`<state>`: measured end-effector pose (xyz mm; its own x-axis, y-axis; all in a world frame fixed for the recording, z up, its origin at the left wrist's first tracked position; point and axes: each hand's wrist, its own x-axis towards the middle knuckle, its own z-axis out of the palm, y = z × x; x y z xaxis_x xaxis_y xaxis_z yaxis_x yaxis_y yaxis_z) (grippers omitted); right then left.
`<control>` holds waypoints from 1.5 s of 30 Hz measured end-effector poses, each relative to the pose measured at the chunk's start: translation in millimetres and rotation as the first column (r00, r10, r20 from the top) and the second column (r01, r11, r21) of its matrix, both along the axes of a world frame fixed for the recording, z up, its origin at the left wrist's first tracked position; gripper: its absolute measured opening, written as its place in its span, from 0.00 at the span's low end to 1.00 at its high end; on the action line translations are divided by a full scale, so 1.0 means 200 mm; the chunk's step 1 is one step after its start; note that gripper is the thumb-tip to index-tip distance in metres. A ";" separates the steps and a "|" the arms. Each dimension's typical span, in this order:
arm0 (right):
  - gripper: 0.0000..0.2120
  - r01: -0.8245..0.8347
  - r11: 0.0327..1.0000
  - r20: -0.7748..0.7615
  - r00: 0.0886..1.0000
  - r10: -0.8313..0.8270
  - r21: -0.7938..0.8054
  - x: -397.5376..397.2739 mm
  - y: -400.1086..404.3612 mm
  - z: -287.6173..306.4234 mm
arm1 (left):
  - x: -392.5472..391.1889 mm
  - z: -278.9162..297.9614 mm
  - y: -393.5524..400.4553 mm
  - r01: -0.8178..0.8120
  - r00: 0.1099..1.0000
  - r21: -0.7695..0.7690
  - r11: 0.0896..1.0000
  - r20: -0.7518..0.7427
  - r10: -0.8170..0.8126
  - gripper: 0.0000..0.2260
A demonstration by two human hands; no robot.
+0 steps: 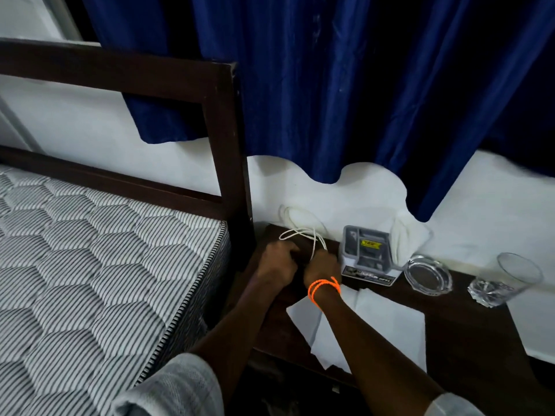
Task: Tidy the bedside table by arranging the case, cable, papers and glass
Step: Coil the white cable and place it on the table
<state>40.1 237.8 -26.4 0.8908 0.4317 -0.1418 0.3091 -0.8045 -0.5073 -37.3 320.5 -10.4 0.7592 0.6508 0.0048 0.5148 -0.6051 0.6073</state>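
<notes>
A white cable [300,232] lies in loops at the back left corner of the dark bedside table [468,331]. My right hand [322,267], with an orange band at the wrist, grips the cable's strands. My left hand [277,261] is curled just left of it, on a dark thing I cannot make out. White papers [375,322] lie spread on the table under my right forearm. A drinking glass [504,280] stands at the right end. A grey case [368,255] with a yellow label stands against the wall.
A glass ashtray [428,274] sits between the case and the drinking glass. A folded white cloth [405,241] leans behind the case. The bed's mattress [99,265] and dark headboard post [231,151] border the table's left side. Blue curtains [345,85] hang above.
</notes>
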 end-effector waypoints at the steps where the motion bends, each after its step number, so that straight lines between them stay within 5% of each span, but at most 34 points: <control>1: 0.13 0.002 1.000 -0.001 1.000 -0.002 0.001 0.01 -0.01 -0.01 | 0.00 -0.01 0.00 0.007 1.000 0.004 1.000 -0.006 -0.007 0.19; 10: 0.18 -0.038 0.988 0.049 0.998 0.031 0.149 0.02 -0.05 0.17 | 0.03 0.10 -0.04 0.088 0.974 0.147 0.985 0.192 -0.116 0.10; 17: 0.09 -0.088 0.968 0.131 0.990 0.058 0.236 0.04 -0.07 0.52 | 0.03 0.34 -0.05 0.073 0.945 0.086 0.994 0.314 -0.097 0.18; 21: 0.09 -0.144 0.937 0.195 0.977 0.084 0.318 0.03 -0.10 0.77 | 0.00 0.54 -0.08 0.048 0.908 0.150 0.988 0.405 -0.105 0.23; 26: 0.08 -0.223 0.869 0.188 0.970 0.154 0.441 -0.02 -0.17 1.12 | -0.06 0.87 -0.10 -0.044 0.879 0.216 0.975 0.473 -0.065 0.07; 31: 0.10 -0.270 0.785 0.197 0.962 0.192 0.557 -0.09 -0.26 1.44 | -0.17 1.24 -0.16 -0.038 0.822 0.284 0.958 0.554 -0.131 0.07; 45: 0.04 -0.413 0.748 0.283 0.909 0.305 0.520 -0.23 -0.66 2.10 | -0.38 1.99 -0.32 -0.141 0.668 0.270 0.952 0.736 -0.110 0.07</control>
